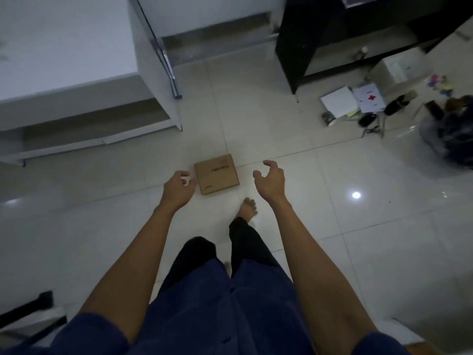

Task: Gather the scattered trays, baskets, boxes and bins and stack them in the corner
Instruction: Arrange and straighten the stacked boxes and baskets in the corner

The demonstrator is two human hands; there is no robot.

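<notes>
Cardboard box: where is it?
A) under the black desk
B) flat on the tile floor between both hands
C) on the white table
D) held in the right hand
B: the cardboard box lies flat on the tile floor, with the left hand and the right hand on either side of it, neither one holding it.

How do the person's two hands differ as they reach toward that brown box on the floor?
The left hand shows its back, fingers curled under; the right hand has its fingers spread in a wide claw. The left hand appears right beside the left edge of the cardboard box; the right hand sits clear of its right side. Both are empty and reach forward.
</notes>
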